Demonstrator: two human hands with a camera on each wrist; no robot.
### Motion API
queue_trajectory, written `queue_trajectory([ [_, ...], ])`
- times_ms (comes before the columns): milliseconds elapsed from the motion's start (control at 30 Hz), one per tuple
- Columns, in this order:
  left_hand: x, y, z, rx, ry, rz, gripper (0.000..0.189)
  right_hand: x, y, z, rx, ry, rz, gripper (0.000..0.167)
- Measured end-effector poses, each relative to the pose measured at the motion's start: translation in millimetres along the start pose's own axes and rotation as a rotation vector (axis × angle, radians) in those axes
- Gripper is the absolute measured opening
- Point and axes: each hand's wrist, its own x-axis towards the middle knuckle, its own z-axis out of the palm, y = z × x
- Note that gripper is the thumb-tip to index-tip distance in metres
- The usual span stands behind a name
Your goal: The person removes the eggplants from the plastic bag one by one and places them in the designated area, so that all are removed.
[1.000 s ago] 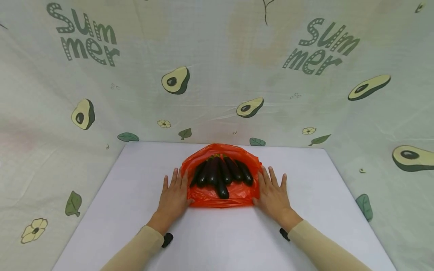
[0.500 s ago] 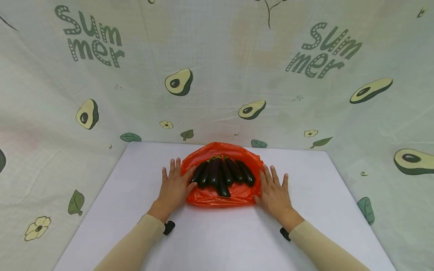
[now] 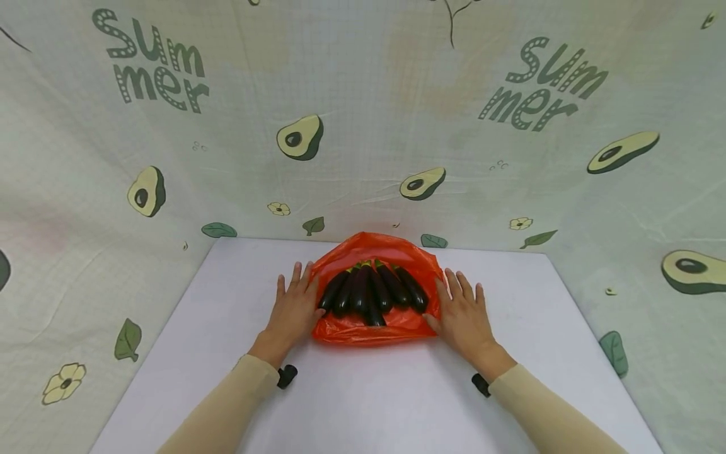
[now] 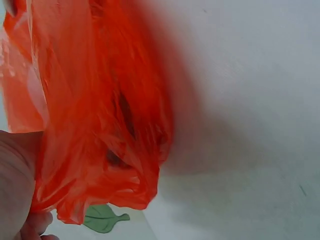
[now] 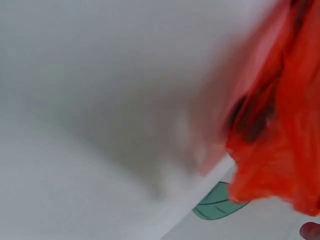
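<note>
A red plastic bag [image 3: 377, 246] lies spread on the white table with its mouth gaping upward. Several dark glossy eggplants [image 3: 360, 290] are fanned out in it, their green stem ends pointing away. My left hand [image 3: 292, 313] rests along the bag's left side, fingers extended, the thumb reaching over the rim. On the other side my right hand [image 3: 466, 318] touches the bag with spread fingers and its thumb over the front right part. Close up, the left wrist view shows the crinkled bag wall [image 4: 95, 115] beside the palm; the right wrist view shows it blurred.
The white table [image 3: 368, 403] runs toward me in front of the bag. Behind and beside it hangs a pale cloth [image 3: 351, 82] printed with avocados, leaves and lettering. A black band [image 3: 287, 376] is on the left wrist, another [image 3: 481, 384] on the right.
The bag's back rim has risen and its right edge has spread outward. My left thumb and index finger shifted over the left rim. My right hand moved slightly outward. The head view tilted a little.
</note>
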Motion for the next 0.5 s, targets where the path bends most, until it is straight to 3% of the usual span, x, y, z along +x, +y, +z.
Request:
queue_trajectory([
  [200, 0.7, 6.5, -7.8, -0.003, -0.015, 0.004, 0.089, 14.4, -3.5, -18.1, 0.058, 0.124, -0.039, 0.073],
  [333, 2.1, 7.9, -9.1, 0.006, -0.020, -0.010, 0.089, 28.8, -14.5, -27.0, 0.170, 0.185, -0.073, 0.065],
  [400, 2.8, 7.9, -8.7, 0.009, -0.019, -0.017, 0.089, 36.7, -22.3, -29.2, 0.263, 0.181, -0.095, 0.062],
  [500, 4.1, 8.2, -7.2, 0.007, -0.016, -0.018, 0.088, 46.0, -32.6, -28.8, 0.412, 0.109, -0.085, 0.061],
])
